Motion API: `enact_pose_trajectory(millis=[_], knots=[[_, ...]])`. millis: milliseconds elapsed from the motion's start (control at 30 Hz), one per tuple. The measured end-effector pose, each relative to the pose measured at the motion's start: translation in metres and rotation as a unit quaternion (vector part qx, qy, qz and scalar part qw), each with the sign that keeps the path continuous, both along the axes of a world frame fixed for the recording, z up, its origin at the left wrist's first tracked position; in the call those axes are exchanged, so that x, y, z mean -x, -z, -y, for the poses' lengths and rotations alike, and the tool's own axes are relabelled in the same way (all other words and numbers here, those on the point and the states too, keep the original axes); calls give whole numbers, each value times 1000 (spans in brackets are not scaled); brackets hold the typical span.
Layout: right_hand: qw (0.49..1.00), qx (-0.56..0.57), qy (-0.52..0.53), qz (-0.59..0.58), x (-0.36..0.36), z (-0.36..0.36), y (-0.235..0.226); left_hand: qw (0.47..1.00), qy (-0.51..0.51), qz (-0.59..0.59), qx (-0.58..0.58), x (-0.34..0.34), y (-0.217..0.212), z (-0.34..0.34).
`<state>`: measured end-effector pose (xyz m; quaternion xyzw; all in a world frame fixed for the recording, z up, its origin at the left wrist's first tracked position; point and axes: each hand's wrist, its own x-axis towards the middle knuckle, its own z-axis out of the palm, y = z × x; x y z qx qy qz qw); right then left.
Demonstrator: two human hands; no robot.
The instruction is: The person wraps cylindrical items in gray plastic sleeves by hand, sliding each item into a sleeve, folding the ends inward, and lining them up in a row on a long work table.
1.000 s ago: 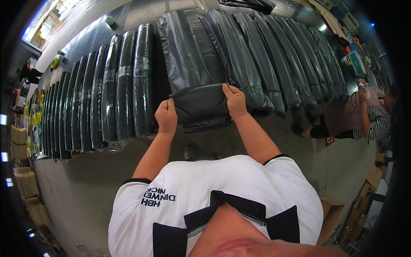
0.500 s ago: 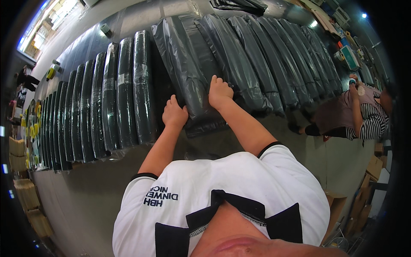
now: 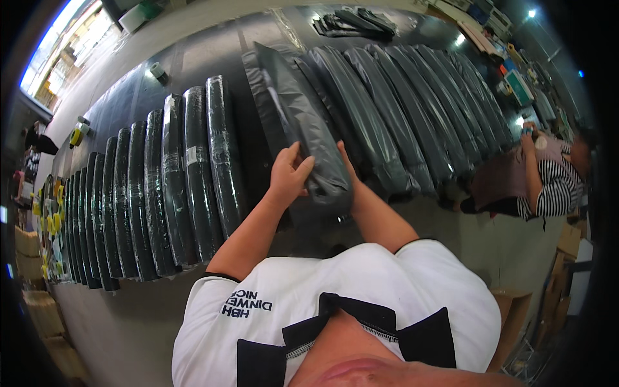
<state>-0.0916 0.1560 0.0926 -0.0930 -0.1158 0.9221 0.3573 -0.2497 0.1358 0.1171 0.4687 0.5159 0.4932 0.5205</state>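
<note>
Thumb and forefinger of the left hand (image 3: 287, 175) stand parted in a wide V, set against the left side of a black plastic-bagged bundle (image 3: 300, 106); the wrist runs straight up from a forearm angled inward; the right hand (image 3: 346, 164) lies along the opposite side, a fingertip or two showing above the edge and the rest hidden behind the plastic, so I cannot tell how closely its fingers are set; the near end of the bundle sits between the two hands.

The bundle is long and slab-like, its loose skin creased and softly shiny, with a flat black margin along its left side; it slants across the dark, smooth table (image 3: 187, 48), its near end toward the person's chest; just to its right lies a row of bagged bundles (image 3: 412, 116), rounded, wrinkled and satiny; to its left stretches a row of film-wrapped rolls (image 3: 200, 164), dark cylinders under clear, glossy film that catches white streaks of light.

Farther out, folded black plastic (image 3: 354, 24) lies crumpled near the far edge; a greenish tape roll (image 3: 157, 71) stands beyond the rolls; at the right is a co-worker (image 3: 541, 171) in striped sleeves.
</note>
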Motion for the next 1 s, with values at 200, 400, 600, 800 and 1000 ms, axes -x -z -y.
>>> enact_pose_trajectory(millis=[200, 400, 600, 800, 1000], knots=[[993, 100, -21, -64, -14, -17, 10, 940, -234, -248, -29, 44, 93, -106], [989, 117, -56, -74, -54, -37, 26, 907, -184, -159, 343, 37, 117, -150], [992, 110, -33, 51, -72, -45, 57, 883, -88, -261, 381, 35, 122, -179], [992, 116, -39, 43, -77, -50, 51, 944, -111, -134, 281, 8, 91, -150], [982, 91, -66, 153, -86, -60, 18, 934, -145, -226, 236, 67, 84, -138]])
